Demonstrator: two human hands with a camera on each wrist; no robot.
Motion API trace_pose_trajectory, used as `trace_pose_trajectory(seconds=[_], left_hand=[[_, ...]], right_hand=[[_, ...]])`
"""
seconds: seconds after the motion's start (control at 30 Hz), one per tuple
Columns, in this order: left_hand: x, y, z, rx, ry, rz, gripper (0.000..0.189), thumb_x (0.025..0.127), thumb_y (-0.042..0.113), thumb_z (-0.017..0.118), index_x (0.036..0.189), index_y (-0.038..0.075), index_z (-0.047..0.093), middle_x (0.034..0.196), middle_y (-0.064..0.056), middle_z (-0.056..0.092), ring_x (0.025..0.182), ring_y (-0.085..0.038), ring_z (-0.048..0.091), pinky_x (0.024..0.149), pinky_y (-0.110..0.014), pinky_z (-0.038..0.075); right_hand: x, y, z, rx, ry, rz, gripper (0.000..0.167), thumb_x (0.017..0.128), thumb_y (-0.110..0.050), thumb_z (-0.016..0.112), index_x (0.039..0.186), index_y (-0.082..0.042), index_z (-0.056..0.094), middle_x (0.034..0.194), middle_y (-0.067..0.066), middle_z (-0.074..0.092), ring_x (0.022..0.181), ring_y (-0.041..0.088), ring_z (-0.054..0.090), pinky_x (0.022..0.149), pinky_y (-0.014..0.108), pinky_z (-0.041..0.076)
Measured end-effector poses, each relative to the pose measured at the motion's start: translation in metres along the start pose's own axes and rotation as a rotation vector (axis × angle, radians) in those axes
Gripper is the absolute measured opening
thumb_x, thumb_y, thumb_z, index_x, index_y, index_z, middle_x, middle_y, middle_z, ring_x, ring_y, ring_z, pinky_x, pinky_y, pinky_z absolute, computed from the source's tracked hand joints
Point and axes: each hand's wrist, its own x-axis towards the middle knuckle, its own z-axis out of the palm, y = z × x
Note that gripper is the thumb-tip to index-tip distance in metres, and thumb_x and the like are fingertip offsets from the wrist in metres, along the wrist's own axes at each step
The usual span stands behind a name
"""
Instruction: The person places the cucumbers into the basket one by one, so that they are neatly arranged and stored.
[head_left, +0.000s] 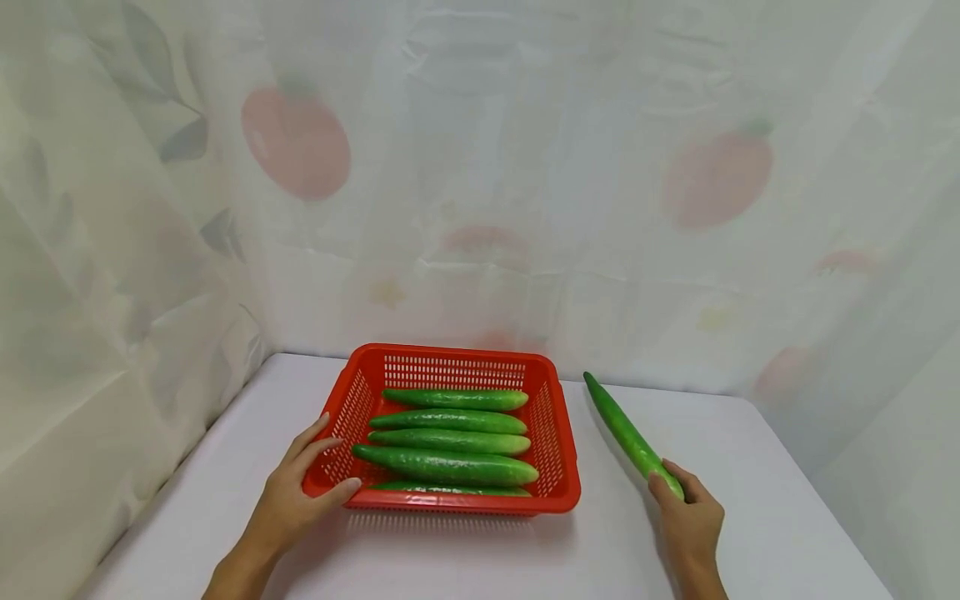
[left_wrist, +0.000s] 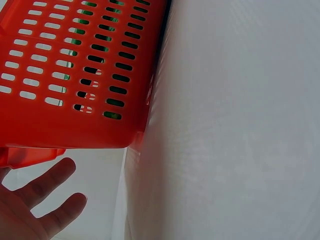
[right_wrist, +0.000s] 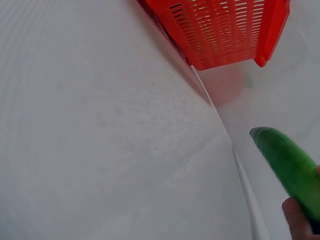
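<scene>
A red slotted plastic basket [head_left: 450,498] holds several green cucumbers [head_left: 450,467] lying crosswise, one behind another. At its left front corner is my left hand [head_left: 288,500], fingers spread along the rim and thumb over the front edge. The left wrist view shows two of its fingers [left_wrist: 65,215] beside the basket's outer wall [left_wrist: 75,125]. To the right of the basket, my right hand [head_left: 690,517] grips the near, paler end of another cucumber [head_left: 626,429], whose dark tip points away toward the back. Part of that cucumber [right_wrist: 287,162] shows in the right wrist view.
A white-covered table [head_left: 757,500] lies under the basket. Behind it hangs a pale curtain [head_left: 585,208] printed with fruit, and another pale sheet [head_left: 112,333] borders the left side.
</scene>
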Motion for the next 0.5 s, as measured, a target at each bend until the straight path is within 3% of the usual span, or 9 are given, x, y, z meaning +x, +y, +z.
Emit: trace_pose_trajectory(seconds=[0.23, 0.5], left_hand=[[0.000, -0.002, 0.001, -0.015, -0.007, 0.000, 0.053, 0.076, 0.027, 0.083, 0.121, 0.009, 0.062, 0.150, 0.005, 0.034, 0.133, -0.030, 0.034, 0.093, -0.062, 0.033], [0.000, -0.002, 0.001, -0.005, 0.000, 0.003, 0.053, 0.076, 0.027, 0.083, 0.121, 0.008, 0.061, 0.151, 0.004, 0.035, 0.133, -0.031, 0.034, 0.093, -0.062, 0.033]], right_hand=[[0.001, -0.013, -0.004, 0.142, -0.031, 0.036, 0.038, 0.087, -0.007, 0.071, 0.122, 0.003, 0.062, 0.119, 0.014, 0.056, 0.097, 0.012, 0.054, 0.075, 0.016, 0.049], [0.000, -0.032, -0.012, 0.248, -0.062, -0.005, 0.037, 0.086, 0.004, 0.069, 0.121, 0.010, 0.060, 0.120, 0.014, 0.053, 0.104, 0.018, 0.052, 0.078, 0.023, 0.050]])
